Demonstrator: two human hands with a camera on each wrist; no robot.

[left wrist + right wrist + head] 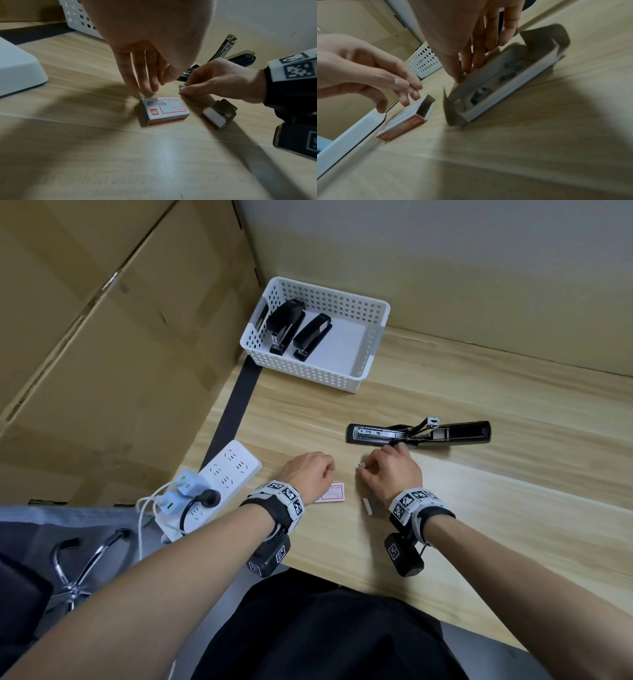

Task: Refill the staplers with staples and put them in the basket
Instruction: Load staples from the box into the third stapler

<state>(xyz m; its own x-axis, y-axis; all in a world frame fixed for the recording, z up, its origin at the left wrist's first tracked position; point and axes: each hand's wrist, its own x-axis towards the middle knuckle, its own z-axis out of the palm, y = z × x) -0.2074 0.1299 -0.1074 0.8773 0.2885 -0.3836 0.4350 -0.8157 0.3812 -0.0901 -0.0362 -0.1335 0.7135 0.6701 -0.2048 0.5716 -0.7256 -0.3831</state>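
The open stapler [418,433] lies flat on the tabletop [479,508] just beyond the right hand [390,474], its top swung back and its magazine channel bare, so the step in hand looks like fetching a strip of staples for this third stapler. The right hand's fingers [186,90] are curled and pinch something small and pale at their tips, probably a staple strip, though it is too small to be sure. The inner tray [496,86] of the staple box sits pulled out beside that hand, with a few strips in it. The empty box sleeve [164,110] lies under the left hand [308,474], whose fingers hang loosely over it without gripping. Next the strip needs carrying to the channel and laying in straight, then the top closing. The basket [373,302], well beyond, already holds two staplers [298,330] with room beside them. A power strip [219,474] sits at the left edge, out of the path; nothing blocks the reach.
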